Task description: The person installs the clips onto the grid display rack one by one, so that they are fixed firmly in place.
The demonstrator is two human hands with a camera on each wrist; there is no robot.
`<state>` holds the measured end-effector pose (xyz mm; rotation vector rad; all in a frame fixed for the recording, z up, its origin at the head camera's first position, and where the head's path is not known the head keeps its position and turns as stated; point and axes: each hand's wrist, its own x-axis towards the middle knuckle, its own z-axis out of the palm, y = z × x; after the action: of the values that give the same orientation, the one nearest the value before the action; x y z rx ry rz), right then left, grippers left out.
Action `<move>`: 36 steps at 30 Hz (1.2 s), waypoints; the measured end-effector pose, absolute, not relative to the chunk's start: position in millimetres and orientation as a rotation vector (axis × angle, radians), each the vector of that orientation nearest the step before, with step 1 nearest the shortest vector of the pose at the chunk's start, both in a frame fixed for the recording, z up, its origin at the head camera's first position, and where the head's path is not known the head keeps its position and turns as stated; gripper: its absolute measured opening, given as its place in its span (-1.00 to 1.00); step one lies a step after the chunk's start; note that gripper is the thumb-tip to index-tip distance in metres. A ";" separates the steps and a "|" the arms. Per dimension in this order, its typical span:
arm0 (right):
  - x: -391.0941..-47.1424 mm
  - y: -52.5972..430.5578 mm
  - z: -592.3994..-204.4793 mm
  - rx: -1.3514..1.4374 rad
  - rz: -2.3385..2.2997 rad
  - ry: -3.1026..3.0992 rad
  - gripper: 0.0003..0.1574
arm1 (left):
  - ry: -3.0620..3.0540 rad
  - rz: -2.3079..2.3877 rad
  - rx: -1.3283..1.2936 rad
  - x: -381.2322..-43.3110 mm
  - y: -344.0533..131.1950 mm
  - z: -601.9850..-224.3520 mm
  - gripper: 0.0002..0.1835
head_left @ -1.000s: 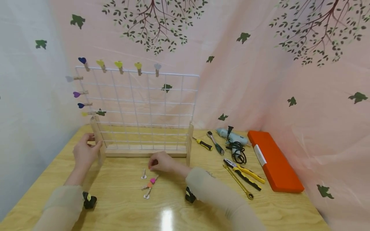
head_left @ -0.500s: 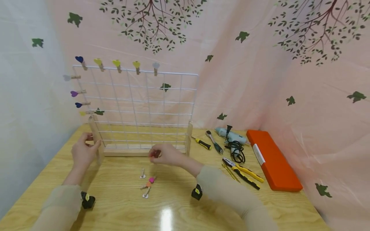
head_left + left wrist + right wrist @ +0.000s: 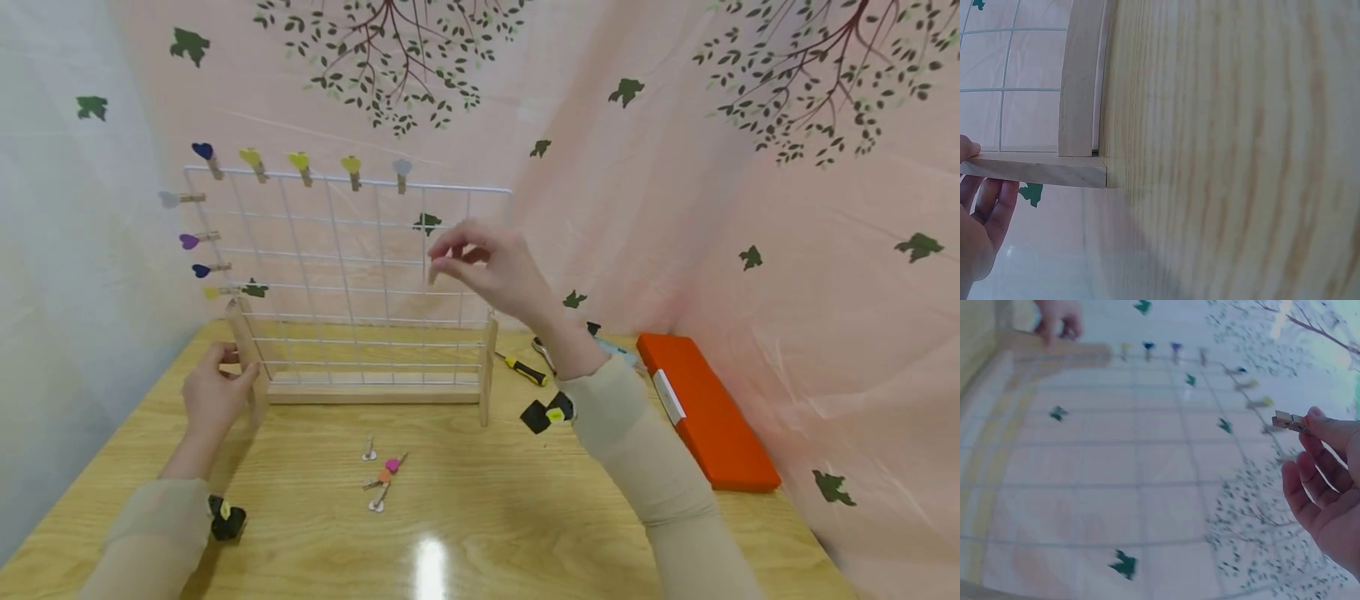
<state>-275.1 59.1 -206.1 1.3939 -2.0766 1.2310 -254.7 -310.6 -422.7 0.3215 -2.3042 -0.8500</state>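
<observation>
My left hand [image 3: 216, 387] grips the left wooden upright [image 3: 1035, 170] of a stand that holds a white wire grid [image 3: 457, 187]. Raised in front of the grid's right half, my right hand [image 3: 491, 267] pinches a small wooden clothespin [image 3: 1289, 421] between thumb and finger. Its jaws point away from the hand; the fingers cover its other end. Heart-topped clothespins in blue, yellow and pale grey [image 3: 402, 169] line the grid's top wire. More are clipped down its left side, including a purple one [image 3: 189, 242]. Loose on the table lie pink [image 3: 392, 466], orange [image 3: 385, 476] and white [image 3: 377, 505] heart clothespins.
At the right lie a yellow-black screwdriver [image 3: 525, 370], a partly hidden ratchet handle [image 3: 542, 348], a glue gun [image 3: 618, 351] mostly behind my right sleeve, and an orange-red case [image 3: 705, 417]. A printed cloth hangs behind the table.
My right hand has risen from the tabletop by the stand's base to the grid's upper right part, bringing the clothespin up. My left hand keeps its hold on the upright.
</observation>
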 end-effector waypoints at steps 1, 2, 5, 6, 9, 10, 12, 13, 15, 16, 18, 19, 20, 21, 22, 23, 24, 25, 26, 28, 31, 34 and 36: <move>-274.0 61.9 -195.7 1.375 1.218 -2.056 -0.87 | -2.311 -0.854 0.323 -254.7 -310.5 -422.3 -0.68; -272.6 64.3 -185.9 1.353 1.215 -2.047 -0.87 | -2.315 -0.859 0.322 -254.6 -310.4 -422.0 -0.67; -273.8 68.4 -162.7 1.291 1.204 -2.026 -0.86 | -2.319 -0.872 0.327 -254.0 -309.7 -420.6 -0.67; -275.7 68.9 -157.0 1.266 1.203 -2.022 -0.86 | -2.318 -0.875 0.330 -253.9 -309.6 -420.3 -0.67; -285.3 68.8 -145.0 1.198 1.166 -2.020 -0.84 | -2.313 -0.881 0.332 -253.4 -309.5 -419.7 -0.68; -289.7 68.3 -142.2 1.174 1.153 -2.023 -0.83 | -2.316 -0.880 0.332 -253.4 -309.5 -419.5 -0.68; -301.0 67.8 -138.8 1.128 1.113 -2.041 -0.82 | -2.319 -0.881 0.333 -253.8 -309.6 -419.4 -0.68; -307.2 67.5 -137.7 1.111 1.089 -2.052 -0.81 | -2.322 -0.881 0.332 -254.0 -309.6 -419.5 -0.68; -319.0 66.5 -136.4 1.071 1.045 -2.090 -0.79 | -2.328 -0.882 0.332 -254.5 -309.9 -419.9 -0.68; -324.4 65.8 -136.3 1.058 1.025 -2.108 -0.78 | -2.328 -0.881 0.333 -254.8 -310.1 -420.3 -0.68; -332.5 64.1 -136.5 1.032 0.990 -2.153 -0.77 | -2.325 -0.882 0.333 -255.3 -310.7 -421.3 -0.68; -335.1 63.1 -136.8 1.022 0.982 -2.173 -0.77 | -2.324 -0.881 0.331 -255.4 -310.9 -421.8 -0.69; -337.1 62.0 -137.3 1.015 0.977 -2.190 -0.77 | -2.322 -0.880 0.331 -255.5 -311.1 -422.2 -0.69; -338.6 61.1 -137.9 1.011 0.973 -2.202 -0.77 | -2.320 -0.876 0.329 -255.6 -311.2 -422.5 -0.69; -339.7 60.0 -138.6 1.008 0.965 -2.215 -0.78 | -2.317 -0.873 0.326 -255.6 -311.3 -422.5 -0.69; -340.5 59.0 -139.3 1.008 0.952 -2.225 -0.78 | -2.316 -0.869 0.323 -255.5 -311.2 -422.4 -0.69; -341.1 58.3 -140.1 1.009 0.933 -2.236 -0.78 | -2.317 -0.865 0.321 -255.3 -311.1 -422.2 -0.70; -341.5 57.5 -140.7 1.016 0.915 -2.245 -0.77 | -2.316 -0.861 0.319 -255.2 -311.0 -422.0 -0.70; -341.8 56.9 -141.1 1.021 0.900 -2.249 -0.76 | -2.317 -0.860 0.316 -255.1 -310.9 -421.8 -0.70; -342.0 56.9 -141.5 1.016 0.887 -2.251 -0.76 | -2.320 -0.854 0.314 -255.2 -310.6 -421.9 -0.70; -342.1 58.5 -139.6 1.017 0.894 -2.196 -0.76 | -2.319 -0.851 0.310 -255.3 -310.6 -422.4 -0.70; -342.2 59.6 -136.4 1.024 0.898 -2.151 -0.76 | -2.312 -0.855 0.311 -255.0 -310.9 -422.8 -0.70; -342.3 58.8 -135.2 1.027 0.880 -2.174 -0.76 | -2.315 -0.854 0.316 -254.4 -311.1 -422.9 -0.70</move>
<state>-342.3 58.8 -135.2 1.0266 -2.1737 0.8803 -254.4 -311.1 -422.9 0.3155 -2.3148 -0.8538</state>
